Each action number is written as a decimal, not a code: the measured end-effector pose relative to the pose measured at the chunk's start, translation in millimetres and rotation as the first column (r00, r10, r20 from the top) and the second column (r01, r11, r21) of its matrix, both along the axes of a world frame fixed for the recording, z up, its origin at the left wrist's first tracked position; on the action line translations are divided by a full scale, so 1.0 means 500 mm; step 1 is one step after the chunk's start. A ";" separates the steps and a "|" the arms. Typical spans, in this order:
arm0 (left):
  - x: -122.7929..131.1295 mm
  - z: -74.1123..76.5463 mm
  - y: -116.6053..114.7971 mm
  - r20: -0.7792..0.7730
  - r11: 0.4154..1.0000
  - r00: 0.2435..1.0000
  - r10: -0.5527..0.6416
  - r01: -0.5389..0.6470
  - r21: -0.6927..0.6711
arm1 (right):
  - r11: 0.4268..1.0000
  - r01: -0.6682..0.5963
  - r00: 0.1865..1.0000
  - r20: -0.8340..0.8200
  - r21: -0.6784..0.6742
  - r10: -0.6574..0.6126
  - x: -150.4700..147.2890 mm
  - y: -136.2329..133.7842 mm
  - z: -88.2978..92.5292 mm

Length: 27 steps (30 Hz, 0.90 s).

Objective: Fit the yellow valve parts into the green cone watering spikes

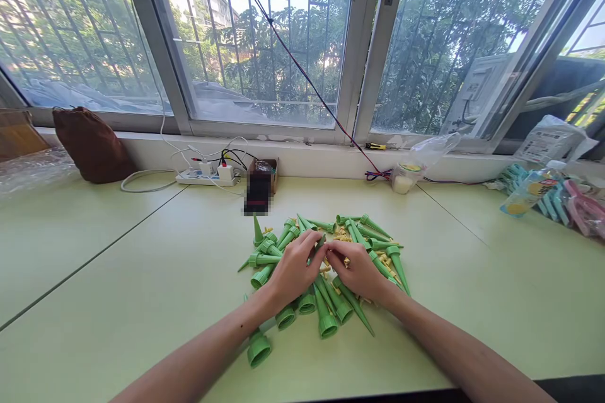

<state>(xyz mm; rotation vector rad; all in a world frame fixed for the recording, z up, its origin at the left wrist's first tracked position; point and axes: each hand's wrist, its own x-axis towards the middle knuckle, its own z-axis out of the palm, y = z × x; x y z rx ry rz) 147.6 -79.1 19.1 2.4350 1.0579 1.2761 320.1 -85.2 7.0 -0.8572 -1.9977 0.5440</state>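
Note:
Many green plastic cones (327, 321) with wide ribbed collars lie in a loose pile on the pale green table (189, 302). Small yellow pieces (343, 234) are scattered among them. Over the middle of the pile, my left hand (297, 267) is closed around a green cone, whose tip shows between thumb and fingers. Close beside it, my right hand (357, 269) is pinched, its fingertips almost touching the left thumb. Whatever lies between the right fingertips is too small to make out. One cone (259, 349) lies nearer the front edge, its open end facing forward.
Behind the pile stand a small box (271, 170) with a blurred dark object and a power strip (208, 177) with cables. A brown bag (92, 145) is at the back left. A plastic cup (405, 177), a bottle (532, 192) and turquoise and pink items (583, 208) are rightward.

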 end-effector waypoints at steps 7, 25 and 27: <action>0.002 0.002 0.000 0.008 1.000 1.000 -0.007 0.007 -0.022 | 1.000 0.000 1.000 0.012 -0.017 0.000 0.001 -0.004 0.005; 0.001 0.002 0.000 0.002 1.000 1.000 -0.008 0.008 -0.003 | 1.000 -0.001 1.000 0.022 -0.015 0.001 0.002 -0.002 0.001; 0.001 0.002 0.000 -0.002 1.000 1.000 -0.007 0.007 -0.002 | 1.000 -0.002 1.000 0.024 -0.013 0.002 0.002 -0.001 0.001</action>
